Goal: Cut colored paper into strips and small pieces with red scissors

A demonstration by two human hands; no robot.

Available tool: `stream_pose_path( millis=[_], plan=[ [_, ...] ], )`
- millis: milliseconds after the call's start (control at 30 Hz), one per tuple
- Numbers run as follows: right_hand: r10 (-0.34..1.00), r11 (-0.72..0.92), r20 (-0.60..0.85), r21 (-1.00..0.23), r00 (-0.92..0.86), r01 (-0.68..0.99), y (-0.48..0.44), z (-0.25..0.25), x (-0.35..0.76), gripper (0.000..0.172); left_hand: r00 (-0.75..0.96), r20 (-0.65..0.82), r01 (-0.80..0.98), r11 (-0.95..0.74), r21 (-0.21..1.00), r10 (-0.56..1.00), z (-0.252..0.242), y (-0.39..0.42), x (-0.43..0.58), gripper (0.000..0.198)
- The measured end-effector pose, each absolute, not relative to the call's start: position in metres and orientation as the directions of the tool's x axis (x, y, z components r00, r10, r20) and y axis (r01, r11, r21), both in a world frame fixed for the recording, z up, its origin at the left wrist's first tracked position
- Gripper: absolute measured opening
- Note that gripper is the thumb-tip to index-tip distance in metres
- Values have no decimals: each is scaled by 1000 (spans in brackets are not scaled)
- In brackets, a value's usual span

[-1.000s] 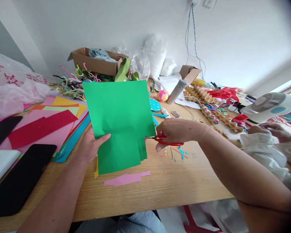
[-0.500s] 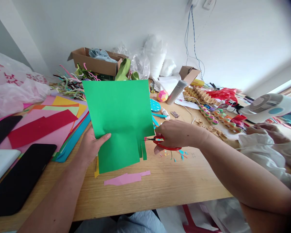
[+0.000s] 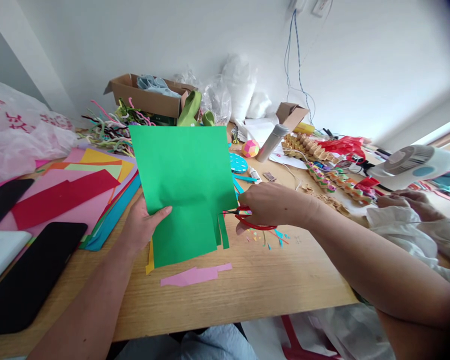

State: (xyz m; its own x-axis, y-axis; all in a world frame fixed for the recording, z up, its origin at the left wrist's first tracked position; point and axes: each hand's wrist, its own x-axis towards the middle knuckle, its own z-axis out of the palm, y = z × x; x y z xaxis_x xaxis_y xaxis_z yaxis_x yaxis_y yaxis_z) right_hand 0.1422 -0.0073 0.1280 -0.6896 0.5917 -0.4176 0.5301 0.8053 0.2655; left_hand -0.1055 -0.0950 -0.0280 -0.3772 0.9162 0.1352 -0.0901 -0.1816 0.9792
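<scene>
My left hand grips a large green paper sheet at its left edge and holds it upright above the wooden table. The sheet's lower right edge is cut into narrow hanging strips. My right hand is closed on red-handled scissors, whose blades point left into the sheet's right edge just above the strips.
A pink paper scrap lies below the sheet. Coloured paper sheets, a black phone and a plastic bag lie to the left. Cardboard boxes, a steel bottle and craft bits crowd the back. Another person's hands work at right.
The scissors have moved slightly left and up along the sheet's right edge, and the cut strips now hang more separated from the sheet. My left hand has held still.
</scene>
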Motion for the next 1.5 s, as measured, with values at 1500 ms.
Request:
stream_pose_path(
  millis=[1500],
  plan=[
    [331,751,-572,-322,-750,577,32,122,146,60,-318,30,-257,-117,959,948,-15,-98,-99,58]
  ],
)
